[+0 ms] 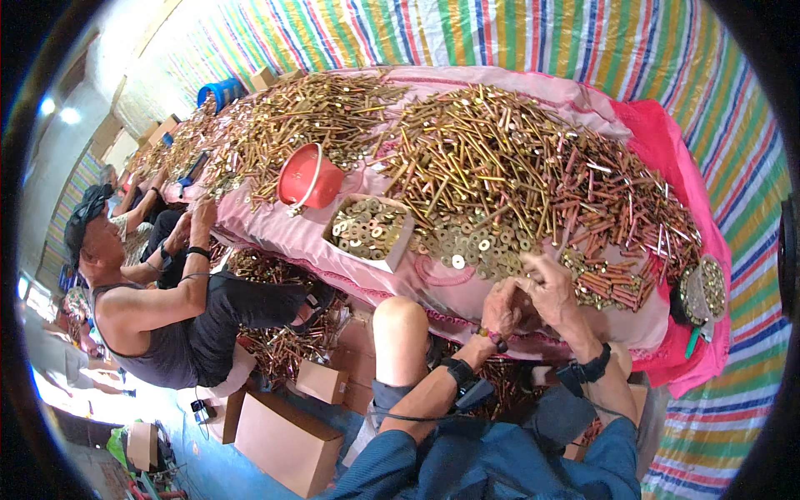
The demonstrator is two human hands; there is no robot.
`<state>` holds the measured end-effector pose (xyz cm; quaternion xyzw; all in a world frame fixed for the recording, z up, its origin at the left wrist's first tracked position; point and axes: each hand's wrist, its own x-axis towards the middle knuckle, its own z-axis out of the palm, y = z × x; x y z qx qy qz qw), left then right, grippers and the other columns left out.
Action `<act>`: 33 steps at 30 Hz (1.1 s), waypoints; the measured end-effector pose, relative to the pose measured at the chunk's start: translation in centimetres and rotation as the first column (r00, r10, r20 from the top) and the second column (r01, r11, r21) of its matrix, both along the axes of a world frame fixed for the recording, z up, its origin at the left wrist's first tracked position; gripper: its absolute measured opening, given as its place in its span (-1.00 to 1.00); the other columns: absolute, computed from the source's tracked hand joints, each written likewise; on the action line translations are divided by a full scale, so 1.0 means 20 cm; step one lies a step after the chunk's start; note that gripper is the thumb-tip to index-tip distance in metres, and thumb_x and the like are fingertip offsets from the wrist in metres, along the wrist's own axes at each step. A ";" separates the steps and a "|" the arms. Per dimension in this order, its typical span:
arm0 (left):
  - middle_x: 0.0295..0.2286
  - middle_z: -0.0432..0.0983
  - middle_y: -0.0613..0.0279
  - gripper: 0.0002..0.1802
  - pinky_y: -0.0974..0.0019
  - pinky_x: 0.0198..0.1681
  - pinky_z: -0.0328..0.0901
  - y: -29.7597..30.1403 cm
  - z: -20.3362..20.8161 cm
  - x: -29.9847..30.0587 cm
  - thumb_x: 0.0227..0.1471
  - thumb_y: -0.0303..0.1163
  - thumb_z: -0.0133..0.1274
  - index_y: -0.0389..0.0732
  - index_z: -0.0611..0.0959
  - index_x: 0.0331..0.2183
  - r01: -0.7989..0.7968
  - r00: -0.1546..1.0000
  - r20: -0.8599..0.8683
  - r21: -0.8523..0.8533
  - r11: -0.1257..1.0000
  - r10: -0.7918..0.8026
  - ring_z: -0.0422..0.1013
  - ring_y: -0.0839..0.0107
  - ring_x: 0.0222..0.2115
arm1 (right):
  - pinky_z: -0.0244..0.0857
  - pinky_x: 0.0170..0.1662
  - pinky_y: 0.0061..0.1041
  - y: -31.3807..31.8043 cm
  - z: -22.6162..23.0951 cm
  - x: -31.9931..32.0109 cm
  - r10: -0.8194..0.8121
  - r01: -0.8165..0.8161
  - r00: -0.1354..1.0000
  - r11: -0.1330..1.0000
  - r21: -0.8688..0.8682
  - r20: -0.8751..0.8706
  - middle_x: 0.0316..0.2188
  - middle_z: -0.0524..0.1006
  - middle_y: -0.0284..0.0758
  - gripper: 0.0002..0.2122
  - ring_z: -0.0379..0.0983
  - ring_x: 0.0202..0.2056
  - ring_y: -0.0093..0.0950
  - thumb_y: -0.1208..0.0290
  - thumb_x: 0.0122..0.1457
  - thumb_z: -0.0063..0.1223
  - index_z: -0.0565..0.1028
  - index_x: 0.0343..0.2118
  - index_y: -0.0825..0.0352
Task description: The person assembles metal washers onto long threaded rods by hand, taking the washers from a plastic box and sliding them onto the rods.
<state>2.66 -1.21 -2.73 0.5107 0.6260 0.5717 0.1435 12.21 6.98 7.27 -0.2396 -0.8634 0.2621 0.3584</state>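
Observation:
My left hand [501, 308] and my right hand [552, 292] meet over the near edge of a table covered with pink cloth [275, 236]. Fingers of both are curled close together; whatever sits between them is too small or hidden to make out. Just beyond lie loose flat metal washers [492, 250]. To the right of these is a heap of reddish bolt-like pieces [617, 279]. Long yellowish bolts [467, 150] form a big pile farther back. A cardboard box [400, 252] left of my hands holds more washers.
A red bucket [312, 182] lies tilted on the table. At the right end stands a container of small metal nuts [705, 290], a green-handled tool [692, 342] beside it. Another person [150, 312] sits to my left. Cardboard boxes [287, 446] and more bolts [287, 354] are below the table.

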 end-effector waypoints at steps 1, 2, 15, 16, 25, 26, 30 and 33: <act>-0.28 0.50 -0.09 -0.56 0.00 -0.14 0.33 0.00 0.00 0.00 -0.17 -0.62 -0.01 -0.25 0.53 -0.12 0.015 1.000 0.010 -0.008 1.000 -0.015 0.39 -0.16 -0.20 | 0.37 -0.41 -0.36 0.01 -0.01 -0.01 0.053 -0.044 0.996 0.990 0.132 -0.066 -0.54 0.53 -0.24 -0.75 0.50 -0.51 -0.32 0.33 0.01 0.37 0.50 -0.47 0.37; -0.30 0.50 -0.08 -0.58 0.02 -0.17 0.35 0.01 0.01 0.00 -0.17 -0.64 -0.03 -0.26 0.54 -0.16 -0.008 1.000 0.009 0.018 1.000 0.007 0.41 -0.16 -0.24 | 0.35 -0.45 -0.37 0.02 -0.01 -0.01 0.045 -0.038 0.998 0.990 0.136 -0.053 -0.57 0.52 -0.25 -0.70 0.47 -0.54 -0.34 0.28 0.00 0.39 0.47 -0.51 0.37; -0.42 0.49 0.03 -0.76 0.12 -0.37 0.41 -0.15 0.06 -0.02 0.06 -0.43 0.19 -0.19 0.56 -0.20 -0.152 0.988 -0.013 0.049 0.987 0.152 0.51 0.05 -0.41 | 0.29 -0.70 -0.65 0.03 -0.02 0.24 -0.221 0.097 0.969 0.761 -0.641 -0.115 -0.73 0.48 -0.38 -0.67 0.43 -0.71 -0.65 0.35 0.06 0.37 0.39 -0.66 0.28; -0.43 0.48 0.03 -0.77 0.09 -0.41 0.40 -0.17 0.05 -0.08 0.05 -0.41 0.19 -0.19 0.55 -0.23 -0.176 0.975 -0.133 0.038 0.984 0.180 0.50 0.04 -0.44 | 0.31 -0.70 -0.65 0.03 0.00 0.27 -0.119 0.103 0.992 0.682 -0.724 0.029 -0.72 0.49 -0.36 -0.66 0.43 -0.72 -0.65 0.33 0.05 0.37 0.39 -0.66 0.29; -0.55 0.52 0.04 -0.77 -0.02 -0.47 0.37 0.11 -0.01 -0.29 -0.03 -0.17 0.16 -0.10 0.55 -0.41 -0.216 0.857 -0.505 -0.171 0.961 0.103 0.49 -0.03 -0.50 | 0.38 -0.54 -0.50 -0.19 -0.12 0.22 0.555 -0.048 0.722 0.637 -0.770 0.414 -0.73 0.50 -0.36 -0.61 0.51 -0.61 -0.60 0.09 0.14 0.25 0.53 -0.55 0.38; -0.53 0.53 0.02 -0.77 -0.03 -0.47 0.38 0.16 -0.01 -0.27 -0.02 -0.17 0.14 -0.11 0.54 -0.43 -0.231 0.879 -0.464 -0.225 0.946 0.105 0.50 -0.04 -0.50 | 0.37 -0.54 -0.50 -0.20 -0.13 0.22 0.553 -0.035 0.718 0.636 -0.771 0.423 -0.72 0.50 -0.36 -0.64 0.51 -0.61 -0.60 0.13 0.15 0.23 0.52 -0.55 0.39; -0.49 0.54 -0.07 -0.76 -0.05 -0.41 0.38 0.25 -0.04 -0.33 -0.02 -0.19 0.10 -0.16 0.53 -0.42 -0.245 0.945 -0.298 -0.371 0.896 0.135 0.51 -0.07 -0.44 | 0.33 -0.56 -0.52 -0.24 -0.09 0.17 0.509 -0.040 0.727 0.701 -0.712 0.460 -0.64 0.53 -0.32 -0.72 0.47 -0.61 -0.59 0.26 0.12 0.22 0.50 -0.54 0.40; -0.46 0.53 -0.11 -0.77 -0.06 -0.35 0.36 0.21 -0.11 -0.33 -0.06 -0.24 0.11 -0.18 0.52 -0.39 -0.248 0.955 -0.232 -0.272 0.930 0.186 0.49 -0.11 -0.38 | 0.34 -0.48 -0.48 -0.18 -0.19 0.20 0.476 -0.071 0.786 0.703 -0.707 0.395 -0.63 0.55 -0.30 -0.75 0.44 -0.57 -0.59 0.30 0.10 0.24 0.56 -0.45 0.45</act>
